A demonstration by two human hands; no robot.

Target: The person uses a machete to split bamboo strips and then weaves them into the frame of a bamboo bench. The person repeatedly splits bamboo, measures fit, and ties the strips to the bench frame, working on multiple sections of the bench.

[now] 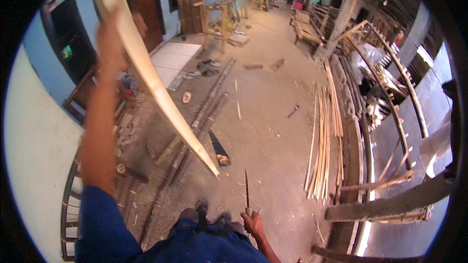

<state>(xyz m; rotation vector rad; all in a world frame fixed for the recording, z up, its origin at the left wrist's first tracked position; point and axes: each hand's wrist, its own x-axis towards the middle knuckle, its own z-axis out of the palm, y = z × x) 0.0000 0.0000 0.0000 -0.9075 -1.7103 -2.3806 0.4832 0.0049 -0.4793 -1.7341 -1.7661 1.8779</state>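
My raised left hand (113, 44) is closed around a long pale length of split bamboo (155, 86), though motion blurs its fingers. The bamboo slants from the top left down to the ground in front of me, its lower end close to a handsaw (219, 151) with a dark blade and an orange-and-black handle. Low at the right of my body, my right hand (252, 224) grips a knife (247, 190) by its handle, with the narrow dark blade pointing forward, away from me. The blade stands apart from the bamboo.
Thin bamboo strips (321, 141) lie in a bundle on the right. Long dark poles (195, 122) cross the ground at left, near sandals (209, 65) and white tiles (175, 56). A concrete pillar (345, 12) and a bamboo ladder-like frame (385, 83) stand at right.
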